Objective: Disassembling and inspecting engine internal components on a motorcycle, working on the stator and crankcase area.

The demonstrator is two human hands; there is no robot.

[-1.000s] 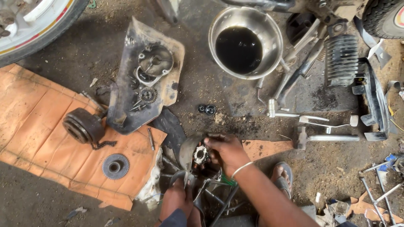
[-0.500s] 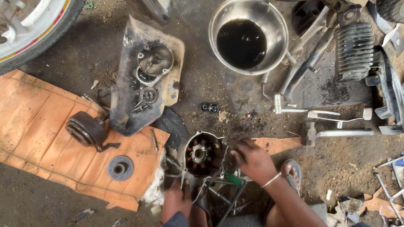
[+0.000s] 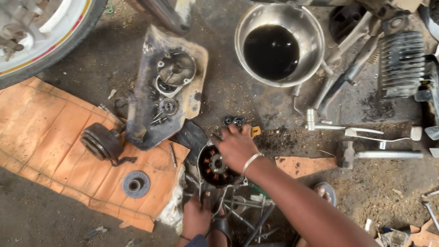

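Stator housing (image 3: 215, 167) lies between both hands (image 3: 235, 146).

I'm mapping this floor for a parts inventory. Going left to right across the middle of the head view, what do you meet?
Round drum part on the orange cardboard → flat gear disc → engine casing with coils under the right hand → long metal tool lying at far right.

Even, soft daylight; sharp focus.
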